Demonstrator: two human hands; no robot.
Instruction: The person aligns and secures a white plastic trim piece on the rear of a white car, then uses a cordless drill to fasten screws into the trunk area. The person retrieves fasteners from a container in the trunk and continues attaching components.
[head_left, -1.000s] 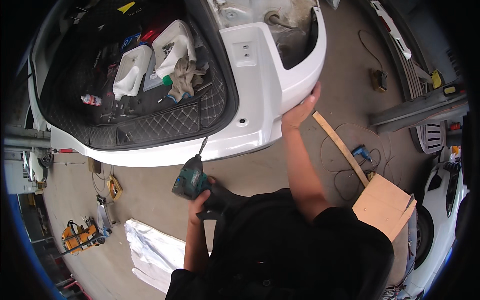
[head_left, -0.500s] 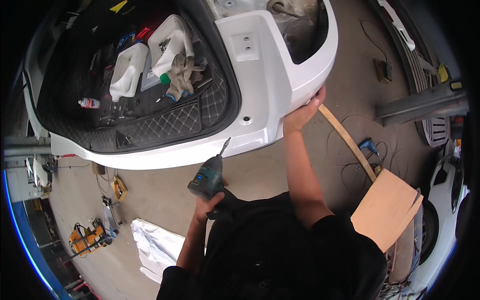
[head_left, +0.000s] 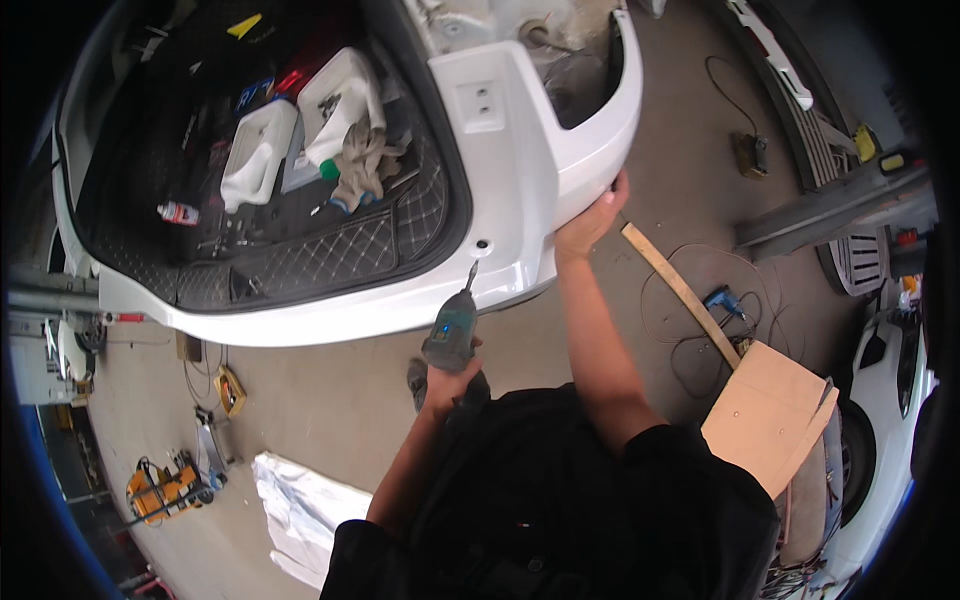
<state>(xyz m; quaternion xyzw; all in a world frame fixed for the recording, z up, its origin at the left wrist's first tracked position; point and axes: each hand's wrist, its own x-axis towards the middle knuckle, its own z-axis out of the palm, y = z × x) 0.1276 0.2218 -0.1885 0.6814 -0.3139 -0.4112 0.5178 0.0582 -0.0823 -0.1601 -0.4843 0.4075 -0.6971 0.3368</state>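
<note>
My left hand grips a dark teal cordless driver with a long bit, angled up toward a round hole in the white rear bumper. The bit's tip is just below that hole; I cannot tell if it touches the panel. My right hand holds the outer corner of the bumper from beside and beneath, fingers curled against it. Inside the open boot, white plastic containers, tan gloves and a spray can lie on the quilted mat.
On the floor to the right are a wooden plank, a blue power tool, cords and a cardboard piece, near a metal beam and white car. An orange wheeled machine and white sheet lie left.
My left hand has moved the driver right and up, bringing its bit close under the round hole. My right hand stays on the bumper corner; the view has shifted slightly.
</note>
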